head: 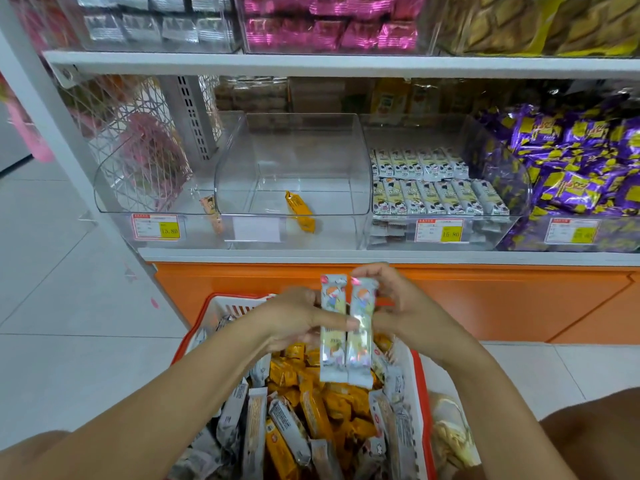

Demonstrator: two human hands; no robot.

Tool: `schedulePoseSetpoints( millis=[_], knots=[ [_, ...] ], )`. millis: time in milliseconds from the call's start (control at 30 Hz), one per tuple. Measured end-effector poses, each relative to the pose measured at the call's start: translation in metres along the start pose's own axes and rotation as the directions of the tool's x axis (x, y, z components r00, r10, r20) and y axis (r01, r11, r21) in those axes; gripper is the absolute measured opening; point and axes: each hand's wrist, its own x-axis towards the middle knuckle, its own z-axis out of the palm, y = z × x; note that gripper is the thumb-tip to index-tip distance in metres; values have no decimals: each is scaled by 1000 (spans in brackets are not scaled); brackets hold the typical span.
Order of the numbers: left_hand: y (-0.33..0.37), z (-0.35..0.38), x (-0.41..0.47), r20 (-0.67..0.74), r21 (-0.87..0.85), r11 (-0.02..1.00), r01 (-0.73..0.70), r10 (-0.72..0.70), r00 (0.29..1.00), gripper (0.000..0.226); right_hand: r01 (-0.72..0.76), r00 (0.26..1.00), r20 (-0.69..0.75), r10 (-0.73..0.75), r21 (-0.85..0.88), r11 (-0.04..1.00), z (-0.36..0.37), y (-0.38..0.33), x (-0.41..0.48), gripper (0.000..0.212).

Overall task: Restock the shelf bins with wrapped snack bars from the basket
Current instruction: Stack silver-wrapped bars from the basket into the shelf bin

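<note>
Two pale wrapped snack bars (pixel 347 327) stand side by side, upright, above the basket. My left hand (pixel 294 317) pinches them from the left and my right hand (pixel 401 306) grips them from the right. Below them the red basket (pixel 221 306) holds several yellow bars (pixel 318 403) and grey-white bars. On the shelf, the clear middle bin (pixel 294 168) holds a single yellow bar (pixel 300 211). The clear bin (pixel 498 233) to its right carries rows of white bars (pixel 436 188). A peach bar (pixel 211 211) lies in the left bin (pixel 114 178).
A bin of purple-and-yellow packets (pixel 581 174) fills the far right. The upper shelf (pixel 311 62) holds silver, pink and yellow packets. An orange base panel (pixel 485 299) runs under the lower shelf. Pale floor tiles (pixel 69 306) spread to the left.
</note>
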Motion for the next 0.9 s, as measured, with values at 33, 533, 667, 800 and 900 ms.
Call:
schedulePoseSetpoints(
  millis=[33,533,667,800,900],
  knots=[
    [5,0,1,-49,-63,997,-38,34,998,31,12,994,-111,-19,-60,998,1,-3,3,50],
    [73,-5,17,-306,83,860,-503,503,809,42,106,708,-596,-377,-439,892,4,-43,42,65],
    [66,-35,26,-407,752,625,-209,689,600,42,-45,668,-693,-270,-400,916,-51,-54,76,57],
    [53,-50,36,-379,831,549,-85,673,635,48,-199,706,-698,-121,-359,912,-99,-68,132,44],
    [49,-52,37,-320,867,489,-92,689,651,43,-295,743,-669,-26,-362,884,-118,-72,178,44]
  ],
)
